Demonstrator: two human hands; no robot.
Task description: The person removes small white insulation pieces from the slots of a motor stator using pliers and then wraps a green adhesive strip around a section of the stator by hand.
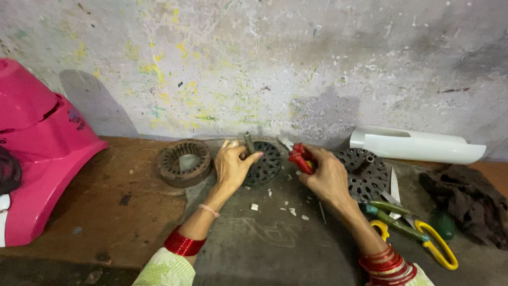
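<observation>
Left hand (231, 165) fingers pinching perforated disc (263, 161); right hand (328, 177) gripping red-handled tool (300, 158). Scissors (418, 233), stator ring (184, 162) nearby.

Left of the left hand sit a ring-shaped stator core (184, 162) and pink plastic housing (39, 153); right of the right hand, yellow-handled scissors (423, 238), a dark rag (468, 204), and a white curved cover (415, 144).

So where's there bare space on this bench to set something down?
Bare wood lies between the pink cover and the ring core, and grey surface near you between both forearms. Crowded: around the perforated disc, scissors and dark rag.
</observation>
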